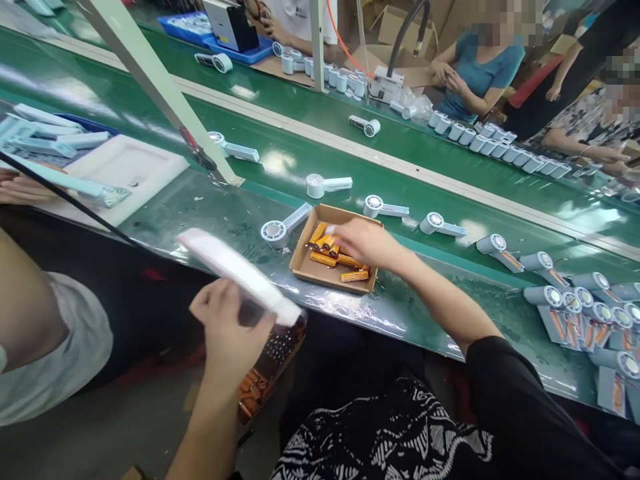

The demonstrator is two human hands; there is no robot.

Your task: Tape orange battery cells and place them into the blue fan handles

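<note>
My left hand [227, 327] is closed around a long white piece [240, 273], blurred and tilted, held in front of the bench edge. My right hand [367, 243] reaches into a shallow cardboard tray [334, 283], its fingers curled down over several orange cylindrical batteries [323, 259]. Something small and white shows at its fingertips; whether a battery is between them is hidden. A light-blue handheld fan [276, 231] lies just left of the tray, its handle towards it. Below my left hand, a box with more orange batteries [253, 390] is partly hidden.
Several fans lie along the green conveyor [280, 143], with a cluster of fans showing orange batteries [575, 310] at right. A slanted metal post [160, 87] rises at left. Beside me, a co-worker's hand [25, 187] is near a white tray [150, 160]. Other people work across the belt.
</note>
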